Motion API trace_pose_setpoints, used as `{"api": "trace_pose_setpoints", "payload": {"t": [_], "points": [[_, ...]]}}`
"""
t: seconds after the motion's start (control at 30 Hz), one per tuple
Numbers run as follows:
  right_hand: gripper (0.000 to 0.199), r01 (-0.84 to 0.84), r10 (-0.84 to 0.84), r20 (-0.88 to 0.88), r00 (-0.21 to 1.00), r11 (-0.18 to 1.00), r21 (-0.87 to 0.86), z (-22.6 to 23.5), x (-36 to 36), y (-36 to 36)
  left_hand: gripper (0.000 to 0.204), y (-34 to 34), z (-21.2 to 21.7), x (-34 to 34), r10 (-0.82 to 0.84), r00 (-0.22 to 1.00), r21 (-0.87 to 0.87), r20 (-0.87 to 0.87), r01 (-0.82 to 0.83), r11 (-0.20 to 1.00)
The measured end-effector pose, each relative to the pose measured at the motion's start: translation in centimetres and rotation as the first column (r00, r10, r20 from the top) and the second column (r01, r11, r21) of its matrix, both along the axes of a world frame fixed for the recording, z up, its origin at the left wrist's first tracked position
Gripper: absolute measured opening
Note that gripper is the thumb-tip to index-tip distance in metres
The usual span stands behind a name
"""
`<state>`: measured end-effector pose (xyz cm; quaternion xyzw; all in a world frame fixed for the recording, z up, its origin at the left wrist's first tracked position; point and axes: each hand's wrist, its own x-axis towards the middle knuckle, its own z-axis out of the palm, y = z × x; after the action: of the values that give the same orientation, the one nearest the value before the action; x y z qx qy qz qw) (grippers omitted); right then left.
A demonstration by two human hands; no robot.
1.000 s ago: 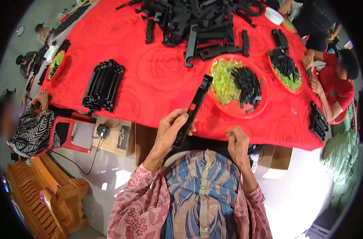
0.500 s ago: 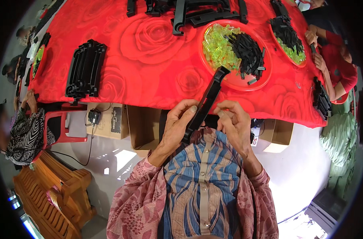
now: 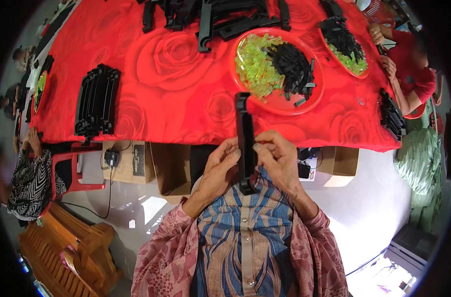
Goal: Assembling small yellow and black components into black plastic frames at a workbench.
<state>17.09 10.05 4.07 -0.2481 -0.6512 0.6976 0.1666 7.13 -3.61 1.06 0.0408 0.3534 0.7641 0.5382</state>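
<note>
My left hand (image 3: pixel 216 171) grips a long black plastic channel piece (image 3: pixel 246 136) around its middle, thumb against its left side. The piece stands nearly upright in view, just off the table's near edge. At its right side is my right hand (image 3: pixel 281 163), thumb and fingers pinched together against the piece's edge. What lies between those fingertips is hidden or too small to name. Beyond the piece sits a red plate (image 3: pixel 318 94), holding translucent yellow-green small parts (image 3: pixel 257 64) on its left and short black strips (image 3: pixel 292 67) on its right.
A bundle of black channel pieces (image 3: pixel 98 101) lies at the table's left, with more piled (image 3: pixel 245 20) at the far side. A second plate of parts (image 3: pixel 344 49) is at the right, near a co-worker in red (image 3: pixel 408 64). Cardboard boxes (image 3: pixel 171 171) stand underneath.
The black channel piece has swung from a rightward tilt to nearly upright. My right hand has come left, from apart to against its edge. The view has shifted slightly.
</note>
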Motion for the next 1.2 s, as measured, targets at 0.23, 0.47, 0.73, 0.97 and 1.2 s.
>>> {"api": "trace_pose_setpoints", "payload": {"t": [0.23,0.47,0.73,0.97,1.2], "points": [[0.009,-0.195,0.190,0.044,0.981,0.945,0.262,2.0,0.5,2.8,0.036,-1.2,-1.2,0.3,-0.027,0.996,0.037,-0.085,0.031,0.999],[0.008,0.097,-0.176,0.066,0.982,0.775,0.624,1.6,-2.7,9.3,0.034,-1.4,-1.7,0.0,-0.013,0.998,0.049,-0.053,0.016,0.999],[0.022,-0.078,-0.261,0.215,0.941,0.452,0.889,0.5,-9.2,9.2,0.034,-1.7,-2.1,0.1,0.026,0.999,0.091,-0.019,-0.024,0.996],[0.018,0.019,-0.367,0.166,0.915,0.452,0.892,-1.0,-9.9,8.9,0.039,-1.6,-1.7,-0.3,-0.011,1.000,0.080,-0.002,0.011,0.997],[0.010,0.266,-0.257,-0.070,0.964,0.922,0.282,-1.1,-6.5,9.9,0.060,-1.2,-0.7,-0.9,0.075,0.988,0.107,0.132,-0.090,0.990]]}}
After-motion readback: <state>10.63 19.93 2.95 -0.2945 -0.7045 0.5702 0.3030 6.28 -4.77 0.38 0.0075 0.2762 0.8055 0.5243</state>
